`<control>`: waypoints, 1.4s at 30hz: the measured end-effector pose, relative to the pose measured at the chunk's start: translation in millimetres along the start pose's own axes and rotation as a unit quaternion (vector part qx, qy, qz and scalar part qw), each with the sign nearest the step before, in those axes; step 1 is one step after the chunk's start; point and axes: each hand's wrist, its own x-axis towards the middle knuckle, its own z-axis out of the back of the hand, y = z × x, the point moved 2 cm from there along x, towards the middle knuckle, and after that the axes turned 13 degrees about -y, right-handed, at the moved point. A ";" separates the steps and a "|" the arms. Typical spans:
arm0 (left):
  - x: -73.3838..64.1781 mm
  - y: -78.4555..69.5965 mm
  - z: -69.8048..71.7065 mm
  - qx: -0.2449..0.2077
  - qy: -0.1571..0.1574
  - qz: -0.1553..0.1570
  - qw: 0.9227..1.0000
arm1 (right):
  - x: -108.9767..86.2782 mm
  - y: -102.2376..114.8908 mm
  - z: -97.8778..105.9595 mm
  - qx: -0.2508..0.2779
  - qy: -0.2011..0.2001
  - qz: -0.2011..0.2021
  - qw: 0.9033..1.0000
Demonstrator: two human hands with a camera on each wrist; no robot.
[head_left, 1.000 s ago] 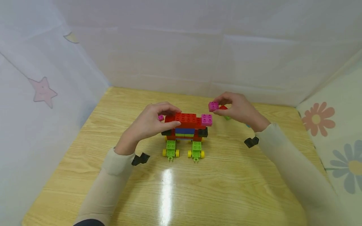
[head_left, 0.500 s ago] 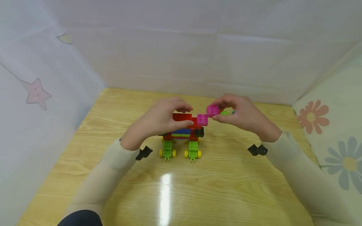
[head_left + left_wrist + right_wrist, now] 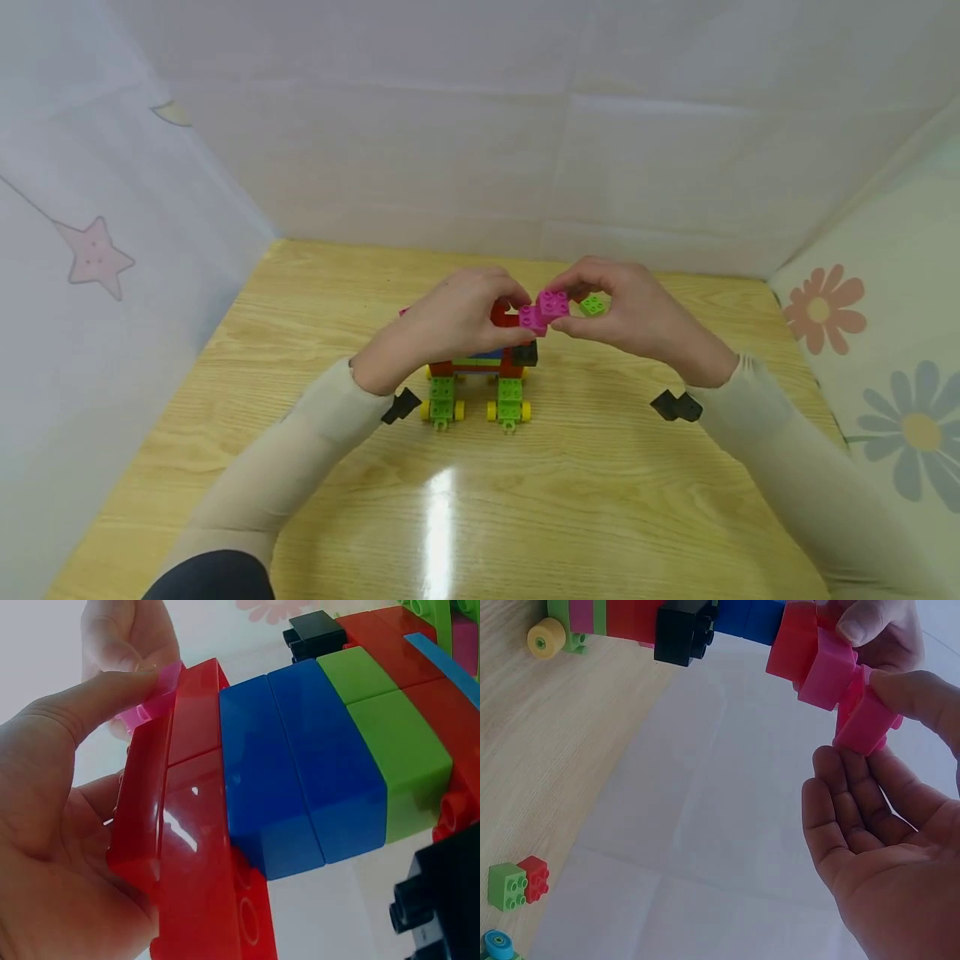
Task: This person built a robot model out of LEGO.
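A toy built of stacked building bricks stands on two green wheeled bases, with blue bricks and red bricks above. A pink brick sits at the top right end of the stack. My left hand pinches that brick between thumb and fingers, covering much of the toy's top in the head view. My right hand pinches a second pink brick, which overlaps the first one's right part from above. In the right wrist view this second brick is tilted against the first; whether their studs are joined I cannot tell.
Loose on the wooden table behind the right hand lie a green brick and a red brick. A blue round piece is close by. Black bricks jut from the toy's sides. White cloth hangs behind the table.
My left hand has shifted right along the toy's top to the pink brick on its end. My right hand has brought the second pink brick left and down onto it.
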 end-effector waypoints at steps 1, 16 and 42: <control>0.6 -0.1 -1.1 0.000 0.000 0.001 1.000 | 0.0 0.2 -0.1 -0.002 0.001 0.001 1.000; 3.2 -0.3 -5.6 -0.017 -0.006 -0.006 1.000 | -0.8 4.5 1.1 -0.040 0.003 0.017 0.999; 2.6 -0.2 -9.8 -0.030 -0.006 -0.022 0.999 | 4.3 5.8 2.3 -0.079 0.029 0.024 0.996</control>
